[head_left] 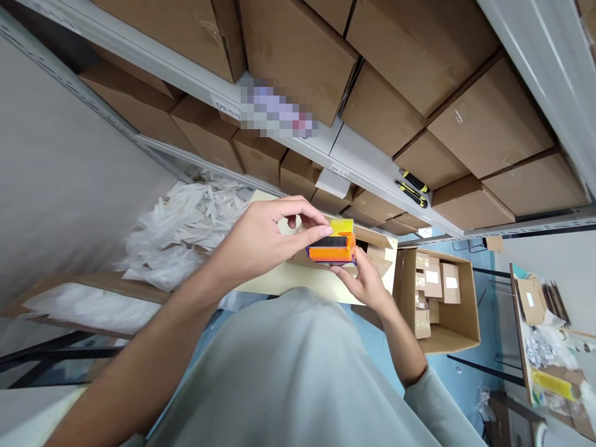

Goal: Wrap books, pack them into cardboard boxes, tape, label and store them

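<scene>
A small orange box (331, 254) with a dark panel and a yellow flap (343, 227) is held up over the pale table. My right hand (365, 282) grips it from its right end, with the fingers partly hidden behind it. From the left, my left hand (277, 236) reaches in with thumb and forefinger pinched at the edge of the yellow flap. Beneath the small box, an open cardboard box (379, 266) lies on the pale table (265, 280), mostly covered by my hands.
Shelves of cardboard boxes (386, 102) rise ahead. Utility knives (412, 192) lie on the shelf edge. Clear plastic bags (186, 217) are heaped at left. A large open carton (469, 310) holding smaller boxes stands at right, near another cluttered table (526, 360).
</scene>
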`<act>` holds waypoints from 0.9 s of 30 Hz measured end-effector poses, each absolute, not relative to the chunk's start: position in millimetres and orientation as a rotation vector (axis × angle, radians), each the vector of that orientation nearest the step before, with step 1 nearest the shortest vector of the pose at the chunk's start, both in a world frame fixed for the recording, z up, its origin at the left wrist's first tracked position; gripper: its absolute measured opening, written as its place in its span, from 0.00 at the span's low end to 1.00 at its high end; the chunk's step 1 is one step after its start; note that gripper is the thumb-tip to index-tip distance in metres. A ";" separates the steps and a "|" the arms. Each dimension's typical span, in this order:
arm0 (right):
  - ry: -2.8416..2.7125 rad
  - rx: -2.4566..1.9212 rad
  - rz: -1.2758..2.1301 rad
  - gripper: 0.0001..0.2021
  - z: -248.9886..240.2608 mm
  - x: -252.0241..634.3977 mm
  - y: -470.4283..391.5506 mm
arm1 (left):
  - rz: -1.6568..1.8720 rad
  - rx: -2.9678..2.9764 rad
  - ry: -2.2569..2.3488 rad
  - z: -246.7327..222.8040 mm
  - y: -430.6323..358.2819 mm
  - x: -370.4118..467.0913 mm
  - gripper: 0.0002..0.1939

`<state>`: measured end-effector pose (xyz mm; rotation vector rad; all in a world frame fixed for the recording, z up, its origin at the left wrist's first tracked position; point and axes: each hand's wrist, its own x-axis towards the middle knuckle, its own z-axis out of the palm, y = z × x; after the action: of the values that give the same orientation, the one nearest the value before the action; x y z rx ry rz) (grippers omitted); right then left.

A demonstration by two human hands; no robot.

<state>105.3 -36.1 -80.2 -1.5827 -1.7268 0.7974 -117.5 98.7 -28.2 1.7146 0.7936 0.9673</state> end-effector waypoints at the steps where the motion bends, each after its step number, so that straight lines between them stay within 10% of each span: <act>1: -1.739 -1.592 0.801 0.15 -79.4 108.3 -36.0 | 0.999 1.733 0.799 -30.7 97.3 -114.5 0.07; 14: -1.884 -1.945 1.158 0.20 -37.1 167.2 -58.0 | 1.684 1.644 1.011 -37.2 87.1 -109.4 0.05; 27: -1.889 -1.961 1.998 0.28 -1.6 265.6 59.4 | 1.180 0.375 1.379 -177.3 33.8 -55.2 0.22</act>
<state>265.6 59.4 -1.6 -1.9609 -1.8891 1.9981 -55.2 33.8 -177.3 0.3745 1.3793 1.1804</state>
